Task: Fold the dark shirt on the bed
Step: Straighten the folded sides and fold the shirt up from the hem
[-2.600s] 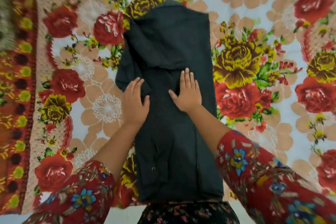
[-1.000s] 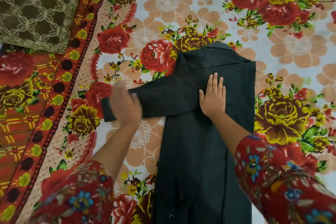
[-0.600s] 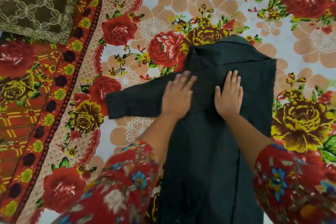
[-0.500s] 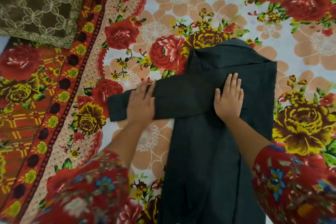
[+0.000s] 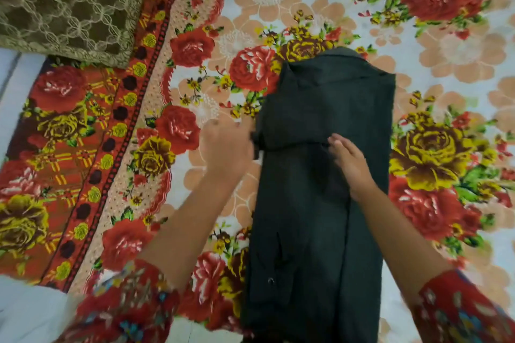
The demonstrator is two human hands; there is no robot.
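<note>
The dark shirt lies as a long narrow strip on the floral bedsheet, collar end far from me. Its left sleeve is doubled back across the chest, with the fold bunched at the shirt's left edge. My left hand is blurred and sits at that edge, its fingers closed on the bunched sleeve fold. My right hand rests on the middle of the shirt with its fingers spread, the fingertips touching the lower edge of the folded sleeve.
A brown cushion with a pale lattice pattern lies at the top left. The sheet's red patterned border runs down the left side. Something white shows at the bottom left corner.
The left sleeve, stretched out to the left half a second ago, now lies folded in over the shirt. My left hand moved right to the shirt's edge. My right hand slid slightly down.
</note>
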